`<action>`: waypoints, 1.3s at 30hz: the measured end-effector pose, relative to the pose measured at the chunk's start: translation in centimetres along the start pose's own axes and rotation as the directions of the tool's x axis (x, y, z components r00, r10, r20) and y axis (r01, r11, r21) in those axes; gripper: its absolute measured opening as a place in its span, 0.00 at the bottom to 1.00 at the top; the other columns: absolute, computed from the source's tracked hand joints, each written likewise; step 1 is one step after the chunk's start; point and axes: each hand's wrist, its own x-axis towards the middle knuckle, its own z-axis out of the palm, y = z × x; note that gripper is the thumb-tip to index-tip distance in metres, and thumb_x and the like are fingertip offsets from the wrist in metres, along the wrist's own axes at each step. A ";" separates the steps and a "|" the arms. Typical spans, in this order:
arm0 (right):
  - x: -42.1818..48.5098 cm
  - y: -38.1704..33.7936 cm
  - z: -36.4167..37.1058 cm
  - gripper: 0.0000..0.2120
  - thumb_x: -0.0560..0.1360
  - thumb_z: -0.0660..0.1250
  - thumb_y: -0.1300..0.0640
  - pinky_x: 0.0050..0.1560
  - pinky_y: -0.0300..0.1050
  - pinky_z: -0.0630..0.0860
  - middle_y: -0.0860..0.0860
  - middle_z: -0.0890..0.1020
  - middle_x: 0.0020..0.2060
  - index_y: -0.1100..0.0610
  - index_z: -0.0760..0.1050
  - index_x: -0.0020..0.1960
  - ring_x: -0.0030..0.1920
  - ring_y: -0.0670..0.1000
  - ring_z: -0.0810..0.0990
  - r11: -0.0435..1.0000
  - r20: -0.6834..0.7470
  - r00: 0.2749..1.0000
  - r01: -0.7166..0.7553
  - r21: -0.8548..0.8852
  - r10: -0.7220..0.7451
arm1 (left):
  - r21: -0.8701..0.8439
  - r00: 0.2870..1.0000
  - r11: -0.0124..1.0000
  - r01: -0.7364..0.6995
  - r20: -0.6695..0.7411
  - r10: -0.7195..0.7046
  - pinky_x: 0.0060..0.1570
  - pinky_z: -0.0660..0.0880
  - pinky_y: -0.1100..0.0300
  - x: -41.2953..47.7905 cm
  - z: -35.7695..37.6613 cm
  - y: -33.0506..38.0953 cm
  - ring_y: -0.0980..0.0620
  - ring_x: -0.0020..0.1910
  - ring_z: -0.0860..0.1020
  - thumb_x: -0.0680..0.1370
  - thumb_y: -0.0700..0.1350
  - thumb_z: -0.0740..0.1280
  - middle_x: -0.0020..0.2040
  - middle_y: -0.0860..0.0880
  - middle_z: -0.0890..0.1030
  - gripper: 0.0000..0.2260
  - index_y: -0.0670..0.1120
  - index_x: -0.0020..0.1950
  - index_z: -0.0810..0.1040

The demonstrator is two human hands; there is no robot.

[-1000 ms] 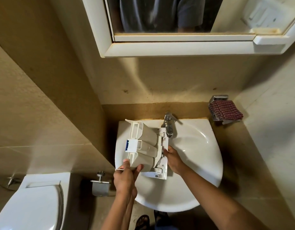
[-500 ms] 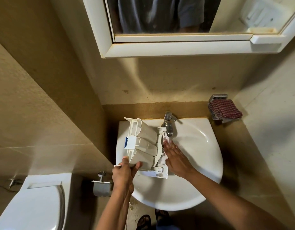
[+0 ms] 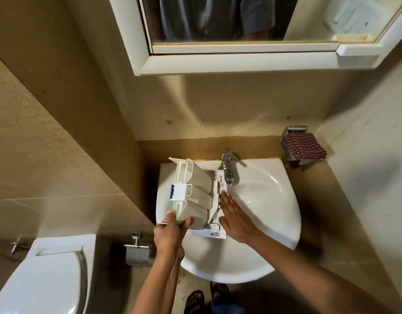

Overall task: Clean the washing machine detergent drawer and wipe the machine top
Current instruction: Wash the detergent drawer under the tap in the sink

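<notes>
The left hand [image 3: 170, 234] grips the near corner of the white plastic three-chambered detergent drawer [image 3: 195, 196], propped over the white ceramic basin's [image 3: 274, 223] left rim; the right hand [image 3: 236, 217] lies flat and open against its edge, the bowl's right half free.

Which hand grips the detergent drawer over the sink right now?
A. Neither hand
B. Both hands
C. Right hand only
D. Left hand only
D: the left hand clamps the near corner of the detergent drawer, while the right hand lies open and flat beside it, near the tap.
</notes>
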 end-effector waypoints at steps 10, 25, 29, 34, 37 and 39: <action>-4.0 0.9 1.8 0.41 0.75 0.61 0.48 0.75 0.48 0.46 0.59 0.54 0.76 0.62 0.44 0.77 0.76 0.56 0.55 0.994 0.081 0.995 0.070 -0.088 -0.062 | -0.027 1.000 0.999 0.019 0.007 -0.019 0.40 0.80 0.60 0.3 0.8 -0.5 0.52 0.28 0.83 0.82 0.45 0.61 0.32 0.43 0.83 0.11 0.37 0.57 0.69; -3.7 -1.3 2.4 0.39 0.76 0.55 0.69 0.60 0.35 0.69 0.50 0.31 0.75 0.58 0.33 0.76 0.77 0.50 0.41 0.970 0.046 0.992 -0.121 0.209 0.113 | -0.231 0.993 0.973 -0.010 -0.114 -0.017 0.44 0.77 0.61 -2.4 3.3 -2.1 0.57 0.22 0.79 0.83 0.45 0.59 0.23 0.50 0.80 0.11 0.44 0.41 0.69; -1.2 -1.0 1.6 0.37 0.76 0.55 0.72 0.73 0.41 0.59 0.47 0.36 0.75 0.57 0.38 0.77 0.77 0.51 0.45 0.891 0.074 0.992 -0.129 0.436 0.107 | -0.294 0.988 0.956 -0.008 -0.147 -0.037 0.37 0.78 0.63 -2.2 4.2 -1.8 0.57 0.22 0.79 0.83 0.44 0.59 0.28 0.47 0.80 0.11 0.44 0.41 0.68; 0.8 -1.7 0.6 0.23 0.75 0.67 0.64 0.45 0.30 0.74 0.49 0.78 0.54 0.55 0.65 0.67 0.49 0.48 0.79 0.444 0.081 0.897 -0.292 0.847 0.435 | -0.316 0.987 0.949 0.014 -0.146 -0.063 0.33 0.78 0.65 -1.8 4.8 -2.2 0.56 0.21 0.79 0.83 0.42 0.59 0.38 0.43 0.77 0.11 0.41 0.42 0.68; 2.2 -0.9 0.5 0.12 0.73 0.71 0.58 0.45 0.46 0.78 0.54 0.82 0.45 0.58 0.75 0.56 0.44 0.53 0.81 0.179 0.186 0.816 -0.331 0.926 0.547 | -0.334 0.991 0.939 0.078 -0.076 -0.109 0.38 0.79 0.62 -1.4 4.8 -2.7 0.54 0.24 0.81 0.82 0.42 0.60 0.50 0.37 0.79 0.09 0.35 0.54 0.71; 3.2 0.4 0.5 0.13 0.71 0.74 0.55 0.49 0.49 0.77 0.53 0.82 0.45 0.58 0.76 0.53 0.46 0.54 0.81 0.115 0.233 0.746 -0.382 0.917 0.624 | -0.344 0.988 0.928 0.142 -0.006 -0.154 0.38 0.80 0.61 -1.1 4.7 -2.8 0.52 0.26 0.82 0.82 0.41 0.61 0.58 0.35 0.77 0.15 0.33 0.64 0.68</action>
